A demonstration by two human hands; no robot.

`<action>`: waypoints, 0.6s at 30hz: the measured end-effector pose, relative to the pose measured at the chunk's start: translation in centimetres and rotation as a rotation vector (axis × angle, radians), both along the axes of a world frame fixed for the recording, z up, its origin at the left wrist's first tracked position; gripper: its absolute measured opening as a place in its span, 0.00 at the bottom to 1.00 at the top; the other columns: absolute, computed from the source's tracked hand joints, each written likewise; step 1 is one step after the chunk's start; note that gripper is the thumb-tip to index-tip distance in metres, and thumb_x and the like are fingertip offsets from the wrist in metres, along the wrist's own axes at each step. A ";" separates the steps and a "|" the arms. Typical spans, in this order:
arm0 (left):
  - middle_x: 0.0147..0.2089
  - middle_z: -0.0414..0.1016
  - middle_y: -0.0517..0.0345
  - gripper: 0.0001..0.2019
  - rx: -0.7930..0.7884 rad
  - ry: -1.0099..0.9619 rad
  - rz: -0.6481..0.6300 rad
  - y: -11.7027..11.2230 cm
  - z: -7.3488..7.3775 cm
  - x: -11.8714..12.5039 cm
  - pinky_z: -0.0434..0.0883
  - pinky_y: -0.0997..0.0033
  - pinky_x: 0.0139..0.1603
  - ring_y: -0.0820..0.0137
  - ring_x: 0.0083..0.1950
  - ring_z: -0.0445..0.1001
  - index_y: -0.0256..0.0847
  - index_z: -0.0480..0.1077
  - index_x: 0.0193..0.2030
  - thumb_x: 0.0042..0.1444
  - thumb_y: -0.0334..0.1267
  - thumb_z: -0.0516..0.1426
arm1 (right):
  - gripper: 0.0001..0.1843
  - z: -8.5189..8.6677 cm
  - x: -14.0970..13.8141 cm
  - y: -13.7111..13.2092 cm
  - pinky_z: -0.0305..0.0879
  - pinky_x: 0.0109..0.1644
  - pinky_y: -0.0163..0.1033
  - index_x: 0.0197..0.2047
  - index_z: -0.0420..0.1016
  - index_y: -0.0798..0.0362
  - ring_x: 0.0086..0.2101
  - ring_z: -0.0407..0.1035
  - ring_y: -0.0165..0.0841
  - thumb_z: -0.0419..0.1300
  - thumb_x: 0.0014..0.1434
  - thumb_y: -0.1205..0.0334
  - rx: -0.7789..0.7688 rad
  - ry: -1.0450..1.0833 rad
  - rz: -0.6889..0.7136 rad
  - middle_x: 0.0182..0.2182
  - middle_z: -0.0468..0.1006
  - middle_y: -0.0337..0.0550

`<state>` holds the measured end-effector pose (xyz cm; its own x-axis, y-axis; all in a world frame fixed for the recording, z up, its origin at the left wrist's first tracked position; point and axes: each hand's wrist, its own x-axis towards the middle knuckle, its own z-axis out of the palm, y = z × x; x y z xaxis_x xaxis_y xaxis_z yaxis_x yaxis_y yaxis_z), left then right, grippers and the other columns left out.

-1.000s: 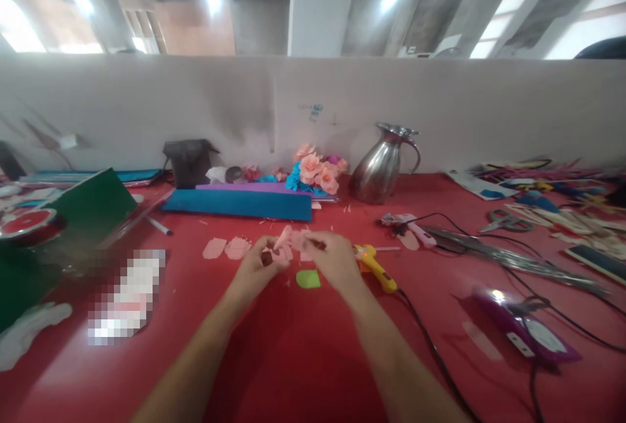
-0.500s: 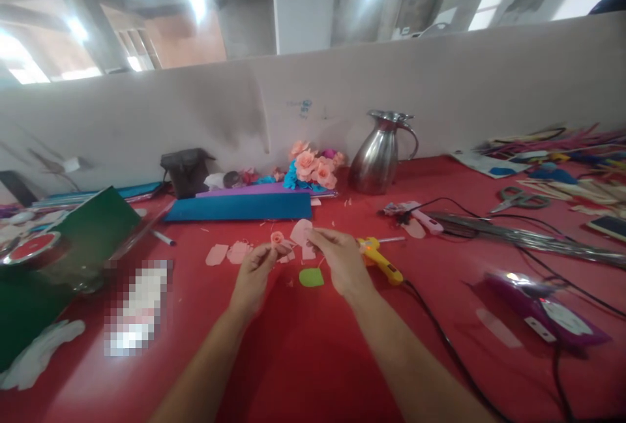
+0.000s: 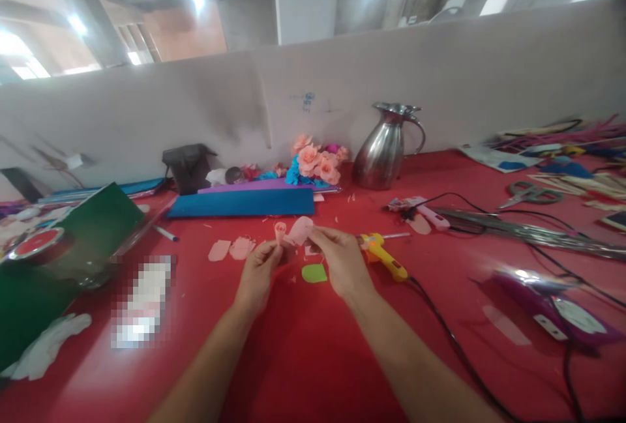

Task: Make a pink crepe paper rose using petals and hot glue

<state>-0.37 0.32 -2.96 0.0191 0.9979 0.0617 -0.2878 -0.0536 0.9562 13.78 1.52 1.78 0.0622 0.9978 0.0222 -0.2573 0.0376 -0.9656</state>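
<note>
My left hand pinches a small rolled pink paper bud upright between its fingertips. My right hand pinches a flat pink paper petal and holds it against the bud's right side. Both hands hover just above the red table. Under them lie a green paper leaf and loose pink petals. A yellow glue gun lies just right of my right hand.
A steel jug and finished paper roses stand at the back by the white wall. Blue and purple sheets lie behind the hands, a green folder at left. Cables, wires, scissors and a purple device crowd the right side.
Both hands have lifted off the pile of petals. The left now holds the bud upright, and the right has brought a petal up against it.
</note>
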 end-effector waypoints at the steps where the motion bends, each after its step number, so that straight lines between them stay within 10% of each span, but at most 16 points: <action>1: 0.36 0.75 0.54 0.11 -0.001 0.000 -0.005 0.0 0.0 0.1 0.68 0.66 0.48 0.69 0.40 0.72 0.38 0.73 0.35 0.54 0.44 0.57 | 0.10 0.0 0.0 0.0 0.63 0.33 0.37 0.26 0.80 0.53 0.26 0.68 0.30 0.64 0.46 0.55 0.000 0.007 0.002 0.23 0.77 0.41; 18: 0.40 0.77 0.56 0.07 0.023 -0.043 0.002 0.2 -0.8 0.0 0.66 0.63 0.54 0.67 0.45 0.73 0.41 0.77 0.35 0.52 0.41 0.60 | 0.09 -0.1 -0.6 -0.4 0.63 0.33 0.37 0.22 0.79 0.53 0.25 0.67 0.29 0.65 0.46 0.56 0.000 0.061 0.007 0.21 0.76 0.39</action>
